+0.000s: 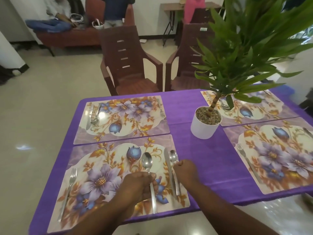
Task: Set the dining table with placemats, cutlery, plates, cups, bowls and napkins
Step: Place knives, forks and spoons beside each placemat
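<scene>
Spoon (147, 162) at lower centre, left grip (138, 184) pinching its handle over the near placemat (101, 177); right grip (184, 170) curled on the knife (169, 168) and second spoon (174, 157). Worktop (199, 160) edge close; potted plant (205, 122) crowds upper right.

Left hand (138, 185) covers the mid handle of the spoon (147, 164) it pinches; fingertips on the far side hidden. Right hand (185, 172) sits over the middle of the knife (169, 168) and second spoon (174, 157), so can't tell which it touches or whether it grips either. Both forearms cut off at bottom edge and hide the near placemat's (101, 167) lower rim. Right-side placemat (274, 155) cut by right edge; cutlery at its far right corner only partly in frame, type unclear. Plant (245, 39) leaves hide most of the upper-right placemat (250, 112) and its cutlery. People at the top of the frame cropped at the chest, blurred.
</scene>
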